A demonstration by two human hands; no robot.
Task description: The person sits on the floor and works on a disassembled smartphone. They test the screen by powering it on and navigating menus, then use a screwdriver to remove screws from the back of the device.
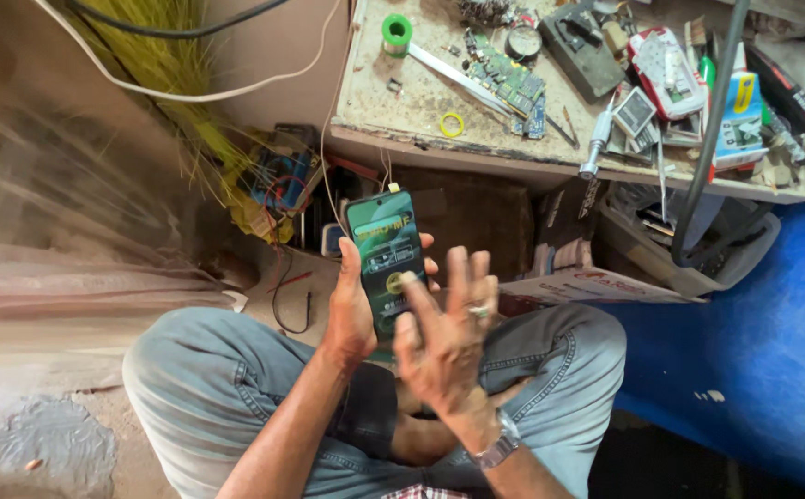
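Your left hand (351,310) clasps the smartphone (386,261) upright above your lap, screen lit; your right hand (444,337) is spread, holding nothing, a fingertip at the screen. Step in hand, seemingly: operating the screen, needing a precise tap. Far right, the cluttered bench (402,102).

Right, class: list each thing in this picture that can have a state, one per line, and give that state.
smartphone: screen lit, upright, cable plugged into its top
left hand: gripping the smartphone
right hand: open, fingers spread, index finger on the screen
wristwatch: worn on the right wrist
circuit board: bare, lying flat on the workbench
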